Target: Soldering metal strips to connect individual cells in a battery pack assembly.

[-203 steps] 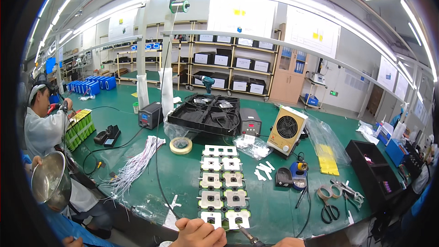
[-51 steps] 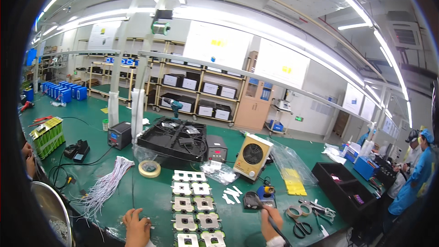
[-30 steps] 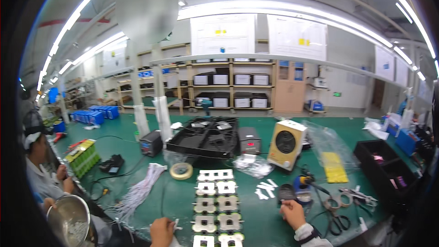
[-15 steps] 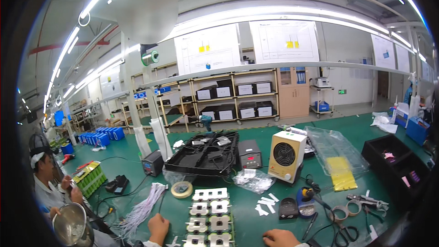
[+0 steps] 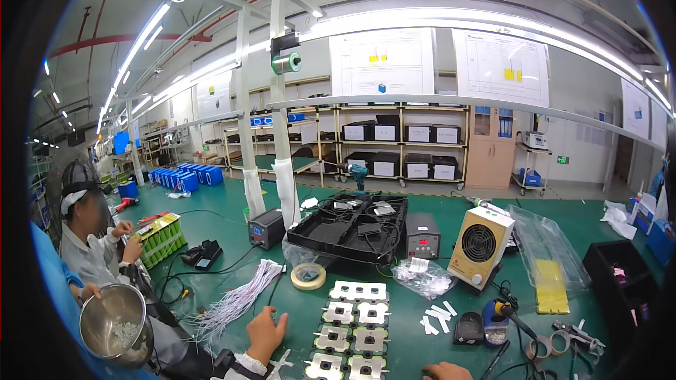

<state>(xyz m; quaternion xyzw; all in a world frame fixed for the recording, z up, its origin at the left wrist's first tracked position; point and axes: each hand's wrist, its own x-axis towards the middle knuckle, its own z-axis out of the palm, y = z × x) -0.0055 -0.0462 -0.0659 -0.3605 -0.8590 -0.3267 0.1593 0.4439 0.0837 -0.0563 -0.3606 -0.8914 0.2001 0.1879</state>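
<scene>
Between my two hands lies a battery module [image 5: 370, 340] of paired cells, with silvery plates, dark centres and green edges. My left hand [image 5: 265, 336] is at its left side, thumb apart from the fingers, with nothing visible in it. A thin dark rod or cable [image 5: 277, 285] runs up from beside its fingers; whether they touch it I cannot tell. My right hand [image 5: 448, 371] rests low, right of the module, partly cut off by the lower edge; its visible fingers look stretched out and bare. White wires [image 5: 243, 299] lie in a bundle left of the module.
A tape roll [image 5: 308, 276], a black tray [image 5: 345, 232] and a fan unit [image 5: 481, 246] stand beyond. White strips [image 5: 438, 318], a soldering iron stand [image 5: 496, 324] and pliers [image 5: 577, 338] lie right. At left, a person [image 5: 88, 222] works at a green pack; another hand holds a metal bowl [image 5: 113, 324].
My view has turned left, so the bench appears shifted right. My left thumb now stands apart from the fingers, and my right hand sits lower in the picture. The bowl shows more fully.
</scene>
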